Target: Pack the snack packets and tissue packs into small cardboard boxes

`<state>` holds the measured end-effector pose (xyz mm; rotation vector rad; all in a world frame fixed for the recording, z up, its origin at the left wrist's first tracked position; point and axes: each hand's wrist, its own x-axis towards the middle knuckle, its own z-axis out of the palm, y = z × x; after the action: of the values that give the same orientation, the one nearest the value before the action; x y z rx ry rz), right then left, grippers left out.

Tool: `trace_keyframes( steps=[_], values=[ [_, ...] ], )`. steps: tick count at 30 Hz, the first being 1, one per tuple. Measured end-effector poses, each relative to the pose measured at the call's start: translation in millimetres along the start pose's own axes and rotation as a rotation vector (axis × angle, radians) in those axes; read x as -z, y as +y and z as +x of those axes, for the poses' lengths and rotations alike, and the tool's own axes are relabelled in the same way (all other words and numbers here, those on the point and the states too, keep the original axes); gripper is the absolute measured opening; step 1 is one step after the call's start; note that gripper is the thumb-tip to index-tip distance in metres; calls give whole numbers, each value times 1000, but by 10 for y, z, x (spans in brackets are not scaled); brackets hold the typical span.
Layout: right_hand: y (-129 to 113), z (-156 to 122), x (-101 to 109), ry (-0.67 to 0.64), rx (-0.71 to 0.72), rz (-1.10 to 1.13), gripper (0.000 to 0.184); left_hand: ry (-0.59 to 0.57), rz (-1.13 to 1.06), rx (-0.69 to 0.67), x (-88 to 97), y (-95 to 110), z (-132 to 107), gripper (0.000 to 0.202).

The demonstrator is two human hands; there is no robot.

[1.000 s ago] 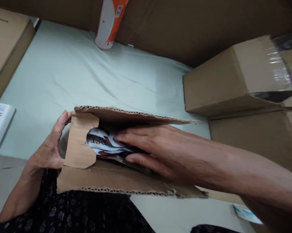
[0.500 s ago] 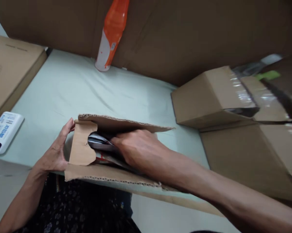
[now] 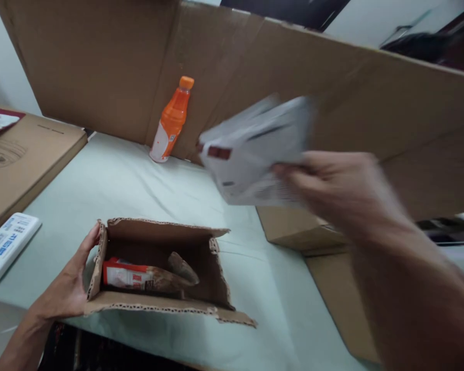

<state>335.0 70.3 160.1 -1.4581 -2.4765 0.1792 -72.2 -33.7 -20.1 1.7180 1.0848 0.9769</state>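
My right hand (image 3: 328, 180) is raised above the table, thumb and fingers closed on a stack of whitish paper sheets or flat packets (image 3: 255, 159), blurred by motion. My left hand (image 3: 73, 281) is wrapped round the left end of an open cardboard box (image 3: 162, 304), holding it. Inside the box lies a red and white packet (image 3: 131, 275) with a clear part at its right end, partly in shadow. The box's long flaps stand spread on both sides.
An orange bottle (image 3: 170, 121) stands upright against a tall cardboard panel (image 3: 224, 62). On the left are a white device (image 3: 11, 242) and a large flat carton (image 3: 46, 149). Other cardboard boxes (image 3: 340, 299) sit at the right, partly behind my right arm.
My right hand has come up out of the box with the paper stack, showing the red packet inside. The view has tilted upward. My left hand still holds the box's left end.
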Motion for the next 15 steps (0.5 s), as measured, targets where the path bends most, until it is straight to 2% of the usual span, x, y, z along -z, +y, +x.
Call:
trace_keyframes(
  steps=[5,7,9,11,12,14,15],
  values=[
    [270,723,-568,119,-192,-59,24,-45,-36,37,25,-41,-34,114],
    [431,978,-664,166,-267,-62,22,-52,-34,41,17,-64,-42,115],
    [513,1134,-648,229,-354,-65,18,-52,-22,51,5,-80,-45,115],
    [426,1139,-547,325,-395,-18,19,-48,-15,56,-11,-79,-35,117],
    [309,1080,-478,383,-390,26,20,-51,-15,52,-18,-73,-23,121],
    [-48,861,-333,524,-277,274,17,-81,-25,43,-28,-53,19,124],
    [-262,717,-273,542,-188,362,13,-93,-27,42,-30,-41,44,124]
  ],
)
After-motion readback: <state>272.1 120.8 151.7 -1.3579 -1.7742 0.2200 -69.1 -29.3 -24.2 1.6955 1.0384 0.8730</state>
